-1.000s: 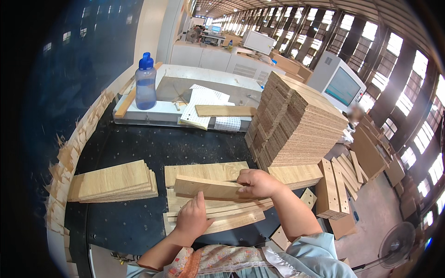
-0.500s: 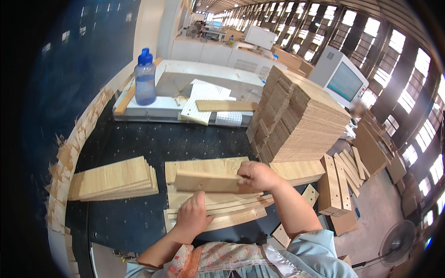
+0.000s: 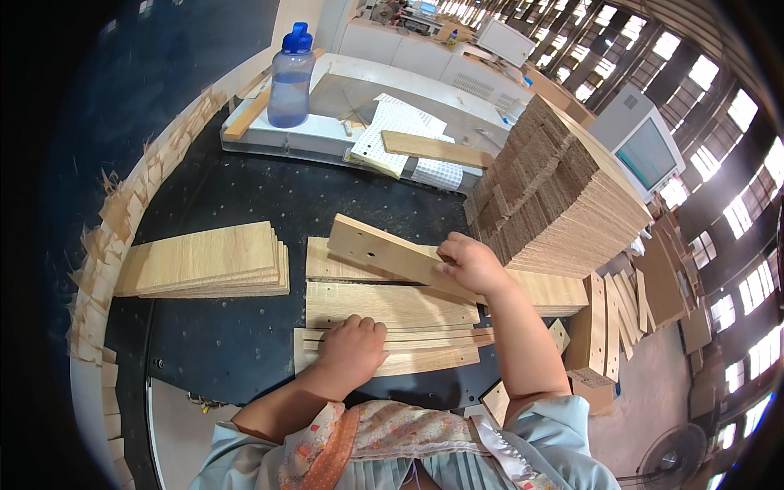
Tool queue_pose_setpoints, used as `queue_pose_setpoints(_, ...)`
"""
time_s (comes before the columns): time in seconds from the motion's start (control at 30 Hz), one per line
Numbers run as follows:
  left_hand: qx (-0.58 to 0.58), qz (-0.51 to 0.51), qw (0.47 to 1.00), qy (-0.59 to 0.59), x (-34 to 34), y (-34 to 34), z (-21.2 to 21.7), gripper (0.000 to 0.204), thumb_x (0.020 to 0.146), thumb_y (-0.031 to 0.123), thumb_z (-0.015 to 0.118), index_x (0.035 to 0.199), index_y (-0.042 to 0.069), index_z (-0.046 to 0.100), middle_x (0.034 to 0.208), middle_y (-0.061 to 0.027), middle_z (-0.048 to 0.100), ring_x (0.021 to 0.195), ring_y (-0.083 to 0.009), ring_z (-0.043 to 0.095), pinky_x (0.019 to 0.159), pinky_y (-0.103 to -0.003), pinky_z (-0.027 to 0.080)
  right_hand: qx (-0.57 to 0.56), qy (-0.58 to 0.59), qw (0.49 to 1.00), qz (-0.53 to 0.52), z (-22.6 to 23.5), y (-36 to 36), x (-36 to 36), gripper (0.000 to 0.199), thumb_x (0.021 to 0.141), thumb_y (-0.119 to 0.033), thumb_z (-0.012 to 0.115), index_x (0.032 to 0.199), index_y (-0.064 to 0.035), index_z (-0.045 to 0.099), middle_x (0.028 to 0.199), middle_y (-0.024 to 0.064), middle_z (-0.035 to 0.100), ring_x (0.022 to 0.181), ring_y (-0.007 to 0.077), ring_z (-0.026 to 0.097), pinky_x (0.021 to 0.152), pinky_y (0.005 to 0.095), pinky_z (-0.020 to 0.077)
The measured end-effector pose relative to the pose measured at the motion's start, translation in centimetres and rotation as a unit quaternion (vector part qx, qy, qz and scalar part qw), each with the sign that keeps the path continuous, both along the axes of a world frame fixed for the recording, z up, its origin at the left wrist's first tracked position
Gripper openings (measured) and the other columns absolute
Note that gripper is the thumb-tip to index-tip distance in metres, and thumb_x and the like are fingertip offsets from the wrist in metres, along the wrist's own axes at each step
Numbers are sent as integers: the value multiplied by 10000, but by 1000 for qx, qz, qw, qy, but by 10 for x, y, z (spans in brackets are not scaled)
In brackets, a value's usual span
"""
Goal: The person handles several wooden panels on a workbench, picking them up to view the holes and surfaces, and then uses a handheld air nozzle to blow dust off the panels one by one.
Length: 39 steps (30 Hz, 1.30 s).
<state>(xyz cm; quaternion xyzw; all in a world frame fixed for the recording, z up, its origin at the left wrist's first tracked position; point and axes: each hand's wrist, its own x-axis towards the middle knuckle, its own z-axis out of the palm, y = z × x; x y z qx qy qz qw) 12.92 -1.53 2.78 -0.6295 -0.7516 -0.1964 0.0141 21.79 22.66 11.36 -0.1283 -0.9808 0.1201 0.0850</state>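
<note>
The right hand (image 3: 472, 263) pinches the drilled board (image 3: 384, 250) by its right end; the board points toward 10 o'clock above flat boards (image 3: 384, 304) on the table (image 3: 220, 335). At its 7 o'clock, the half-curled left hand (image 3: 353, 349) rests on narrow strips (image 3: 437, 336), grip unclear. The board looks light, stiff; its long edges, mid-length, should balance best.

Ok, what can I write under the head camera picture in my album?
Right hand holding a drilled wood-grain board, left hand resting on narrow boards over a black worktable.
</note>
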Motion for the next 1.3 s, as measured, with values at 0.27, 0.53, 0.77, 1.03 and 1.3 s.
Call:
queue_pose_setpoints(0.27, 70, -16, 997, 24, -1, -2, -8, 323, 637, 274, 732, 821, 100, 531, 795, -43, 511, 778, -220, 528, 700, -346, 418, 100, 8, 995, 17, -42, -8, -51, 62, 717, -128, 612, 762, -85, 612, 823, 86, 559, 817, 281, 584, 692, 391, 499)
queue_pose_setpoints(0.53, 47, -18, 997, 52, -2, -1, -8, 325, 648, 290, 727, 840, 107, 539, 795, -37, 505, 770, -210, 521, 704, -329, 408, 123, -16, 992, 37, -48, 0, -66, 70, 728, -110, 623, 793, -86, 622, 827, 83, 567, 825, 295, 576, 687, 387, 496)
queue_pose_setpoints(0.77, 32, -28, 998, 54, -5, 0, -4, 321, 663, 297, 722, 848, 103, 545, 805, -38, 512, 797, -205, 520, 707, -322, 409, 101, -103, 990, 0, -50, 5, -75, 148, 747, -167, 645, 866, -80, 628, 952, 92, 580, 945, 284, 574, 765, 391, 501)
queue_pose_setpoints(1.03, 50, -23, 997, 57, -2, 0, -6, 323, 657, 286, 715, 861, 99, 551, 814, -39, 514, 796, -205, 513, 706, -318, 407, -101, -98, 986, -89, -57, 32, -58, 209, 818, -207, 656, 969, -65, 624, 881, 107, 630, 806, 267, 590, 725, 362, 476)
queue_pose_setpoints(1.3, 56, -17, 995, 77, -2, -2, -9, 317, 662, 280, 706, 866, 95, 549, 805, -40, 503, 790, -202, 505, 699, -312, 397, -346, -71, 930, -101, -28, 32, -33, 161, 889, -161, 609, 951, -16, 640, 694, -23, 559, 614, 81, 473, 562, 260, 435)
